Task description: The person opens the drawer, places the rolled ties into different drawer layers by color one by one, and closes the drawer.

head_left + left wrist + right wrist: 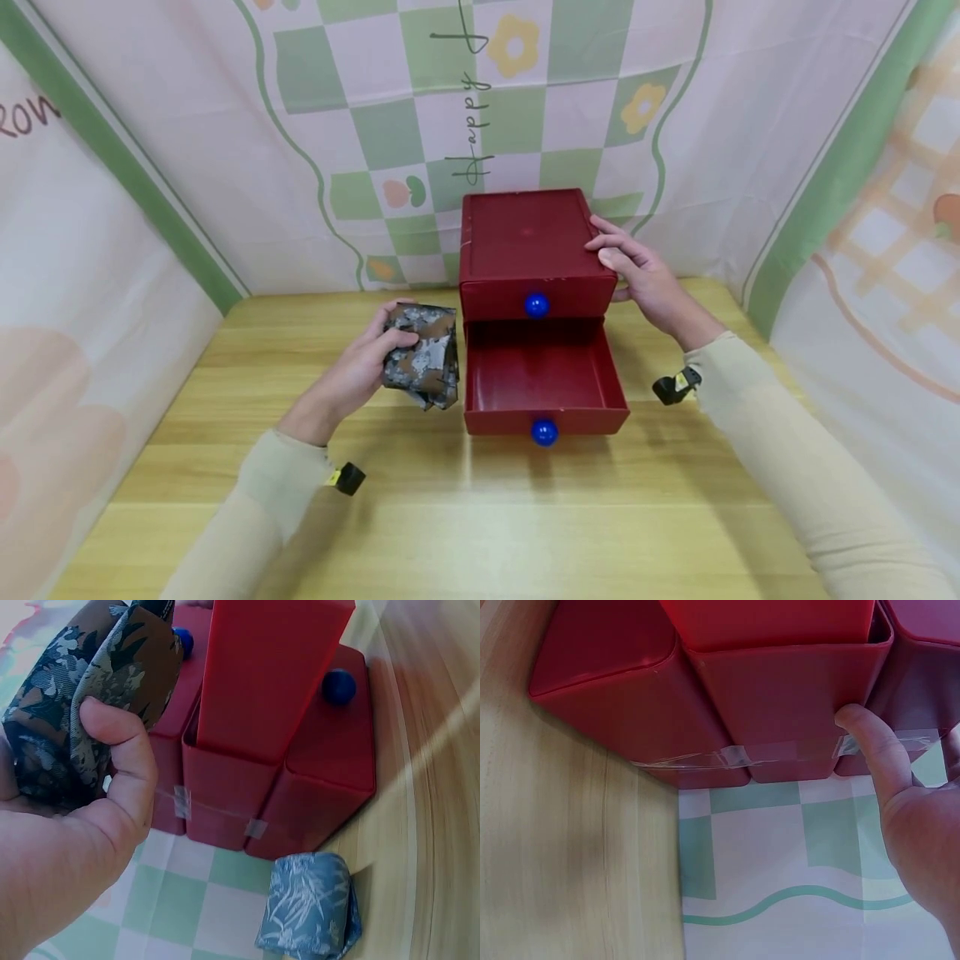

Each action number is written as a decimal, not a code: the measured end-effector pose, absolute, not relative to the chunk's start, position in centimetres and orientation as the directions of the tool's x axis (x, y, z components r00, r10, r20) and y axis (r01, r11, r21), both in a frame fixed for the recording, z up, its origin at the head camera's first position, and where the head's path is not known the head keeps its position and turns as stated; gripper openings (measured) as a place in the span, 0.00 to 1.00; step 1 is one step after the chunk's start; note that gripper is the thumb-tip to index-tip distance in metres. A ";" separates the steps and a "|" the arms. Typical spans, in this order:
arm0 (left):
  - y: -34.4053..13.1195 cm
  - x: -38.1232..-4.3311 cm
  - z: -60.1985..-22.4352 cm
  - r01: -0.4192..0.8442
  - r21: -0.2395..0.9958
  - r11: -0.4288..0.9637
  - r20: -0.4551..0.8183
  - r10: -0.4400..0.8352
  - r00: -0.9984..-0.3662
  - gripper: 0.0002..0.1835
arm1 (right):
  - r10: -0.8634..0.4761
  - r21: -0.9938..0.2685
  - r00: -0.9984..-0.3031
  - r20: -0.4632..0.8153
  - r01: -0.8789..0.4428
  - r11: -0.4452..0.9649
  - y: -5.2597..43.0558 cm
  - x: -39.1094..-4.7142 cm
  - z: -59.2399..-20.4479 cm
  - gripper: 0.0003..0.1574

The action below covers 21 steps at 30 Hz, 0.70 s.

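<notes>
My left hand [358, 360] grips a folded camouflage-patterned cloth [423, 354] in brown, grey and black, its thumb over the near face. The bundle is held just left of a dark red drawer cabinet [525, 229]. In the left wrist view the thumb presses into the cloth's folds. The cabinet's middle drawer [536, 379] is pulled out, with its red floor bare. My right hand [645, 279] rests on the cabinet's upper right edge, fingers spread. In the right wrist view a fingertip [849, 716] touches the side wall.
A folded blue-grey leaf-patterned cloth [307, 904] lies on the wooden table [517, 533] beside the cabinet. Blue ball knobs front the drawers, including the closed top one [537, 305]. Clear tape [739, 756] crosses the cabinet's side. A printed curtain [375, 125] hangs behind.
</notes>
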<state>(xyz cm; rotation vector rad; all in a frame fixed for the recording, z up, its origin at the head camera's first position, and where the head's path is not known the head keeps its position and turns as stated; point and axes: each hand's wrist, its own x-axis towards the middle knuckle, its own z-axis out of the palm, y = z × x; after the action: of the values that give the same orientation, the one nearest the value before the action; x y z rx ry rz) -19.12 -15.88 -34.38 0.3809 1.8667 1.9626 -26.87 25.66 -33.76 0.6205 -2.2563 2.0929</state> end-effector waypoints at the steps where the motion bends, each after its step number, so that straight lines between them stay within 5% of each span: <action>1: -15.7 -19.1 -34.4 -0.100 0.994 -0.034 -0.071 0.479 -0.875 0.26 | -0.283 -0.958 -0.922 0.265 -0.285 0.033 25.7 -26.9 -33.8 0.18; 9: -13.7 -18.7 -33.8 -0.052 0.996 -0.068 -0.006 0.552 -0.834 0.29 | -0.281 -0.958 -0.922 0.267 -0.285 0.026 25.6 -26.8 -33.8 0.18; 21: -10.7 -18.1 -33.3 0.269 0.961 0.067 0.187 0.563 -0.805 0.30 | -0.281 -0.958 -0.923 0.265 -0.284 0.029 25.7 -26.8 -33.8 0.19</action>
<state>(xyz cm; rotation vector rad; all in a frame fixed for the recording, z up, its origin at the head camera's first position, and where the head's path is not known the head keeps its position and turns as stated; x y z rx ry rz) -18.10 -10.71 -33.29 0.8439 2.1073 1.8111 -26.80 25.65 -33.76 0.6178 -2.2520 2.0979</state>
